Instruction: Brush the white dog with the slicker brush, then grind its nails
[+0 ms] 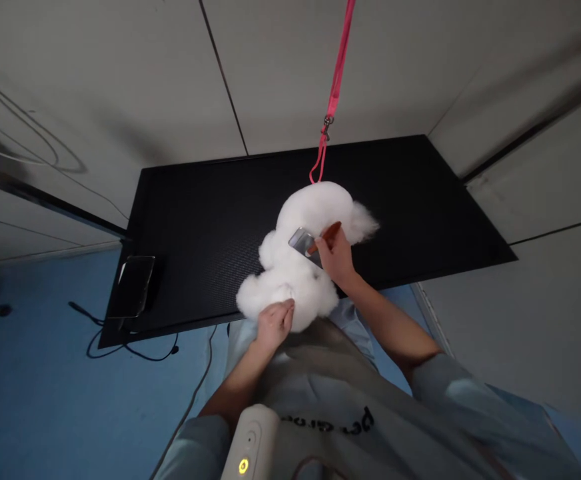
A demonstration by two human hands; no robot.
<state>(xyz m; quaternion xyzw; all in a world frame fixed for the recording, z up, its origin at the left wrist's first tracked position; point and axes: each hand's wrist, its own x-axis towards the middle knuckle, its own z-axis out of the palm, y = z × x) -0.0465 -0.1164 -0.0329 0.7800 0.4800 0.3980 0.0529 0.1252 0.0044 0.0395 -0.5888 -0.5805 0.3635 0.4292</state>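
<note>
A white, fluffy dog (313,203) is on the black table (195,220), its near end by the table's front edge. In my right hand (338,257) is a slicker brush (301,240) with a brown handle and a flat metal-looking head. The brush head lies over the middle of the dog's coat. My left hand (275,322) is closed at the near end of the dog, fingers pinched against the fur around its head. Whether the fingers grip fur or something else there is partly hidden.
A pink leash (340,60) with a metal clip hangs down to the dog's far end. On the table's left corner lies a dark phone-like slab (133,287). Black cables (150,357) dangle below that corner. A white device (250,440) with a yellow light is close in front of me.
</note>
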